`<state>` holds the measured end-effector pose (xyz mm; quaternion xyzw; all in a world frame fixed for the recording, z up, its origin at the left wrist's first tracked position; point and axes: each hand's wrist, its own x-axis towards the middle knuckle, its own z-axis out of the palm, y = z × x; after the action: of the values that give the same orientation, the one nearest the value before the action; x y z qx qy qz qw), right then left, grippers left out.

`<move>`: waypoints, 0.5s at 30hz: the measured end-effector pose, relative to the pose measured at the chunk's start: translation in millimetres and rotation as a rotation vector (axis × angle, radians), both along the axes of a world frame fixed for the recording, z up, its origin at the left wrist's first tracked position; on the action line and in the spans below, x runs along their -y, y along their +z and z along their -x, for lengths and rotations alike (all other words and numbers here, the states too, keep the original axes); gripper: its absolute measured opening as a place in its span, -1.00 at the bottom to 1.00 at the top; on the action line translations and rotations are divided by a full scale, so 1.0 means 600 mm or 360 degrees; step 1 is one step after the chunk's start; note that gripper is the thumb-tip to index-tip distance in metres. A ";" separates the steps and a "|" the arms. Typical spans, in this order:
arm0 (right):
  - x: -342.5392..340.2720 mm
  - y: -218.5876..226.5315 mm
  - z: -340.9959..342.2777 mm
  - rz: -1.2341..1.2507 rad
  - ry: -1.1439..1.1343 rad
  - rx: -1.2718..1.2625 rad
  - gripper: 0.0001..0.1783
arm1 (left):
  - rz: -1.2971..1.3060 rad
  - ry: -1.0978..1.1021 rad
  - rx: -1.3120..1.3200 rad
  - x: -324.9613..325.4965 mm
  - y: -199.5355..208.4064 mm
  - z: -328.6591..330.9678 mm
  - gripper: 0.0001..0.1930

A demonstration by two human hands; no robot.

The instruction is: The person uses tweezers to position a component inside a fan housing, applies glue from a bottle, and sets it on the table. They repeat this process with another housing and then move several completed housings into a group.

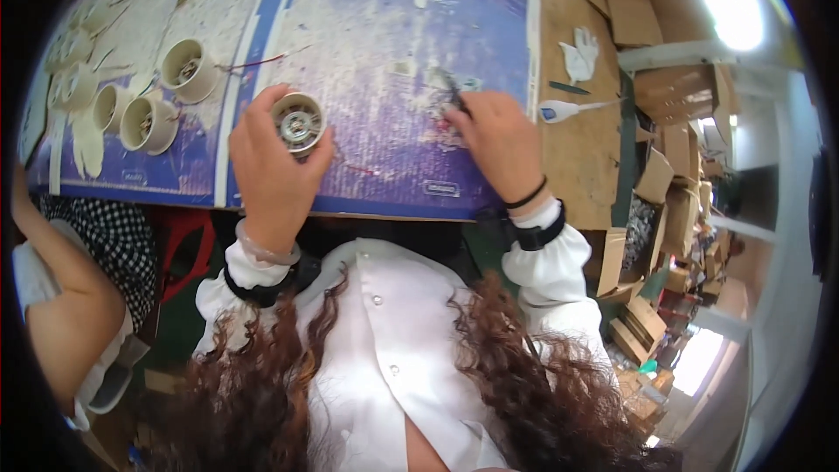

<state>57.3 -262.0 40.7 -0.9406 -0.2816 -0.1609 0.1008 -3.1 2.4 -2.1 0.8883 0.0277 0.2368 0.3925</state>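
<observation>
Grasping a pale cup (308,102), the left hand (273,156) covers much of its outer wall; a round metal part (298,128) shows inside. Whether the cup touches the purple tabletop (384,118) cannot be told. The right hand (504,138) pinches a dark tool (454,90) — largely hidden, blurred. Beyond, at left, similar cups (204,87) — the farthest indistinct.

white blouse (384,332) is being worn, its front being lined with round buttons (377,301) | full white sleeves (555,271) are being gathered in folds | pale band (266,253) and dark strap (255,291) are being worn at left wrist (266,234) | thin black cord (530,196) and wide black strap (540,233) are being worn at right wrist (521,185) | long curly hair (236,376) is being worn loose
</observation>
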 end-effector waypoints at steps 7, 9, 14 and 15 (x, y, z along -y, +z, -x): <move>0.086 -0.015 0.063 -0.0948 -0.0901 -0.0203 -0.66 | 0.0013 0.0032 0.0000 -0.001 -0.008 0.000 -0.38; 0.132 -0.016 0.059 -0.1284 -0.1175 0.0067 -0.60 | -0.0005 0.0045 0.0009 0.001 -0.008 0.000 -0.37; 0.175 -0.051 0.009 -0.1322 -0.1053 0.0185 -0.60 | 0.0020 0.0112 -0.0064 -0.002 -0.011 0.006 -0.33; 0.192 -0.061 0.005 -0.1393 -0.0956 -0.0068 -0.61 | 0.0000 0.0122 -0.0066 -0.001 -0.007 0.007 -0.32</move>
<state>54.3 -376.9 3.9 -0.8528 0.0959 -0.2660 0.4391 -7.3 3.0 -6.1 0.8913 0.0700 0.2332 0.3825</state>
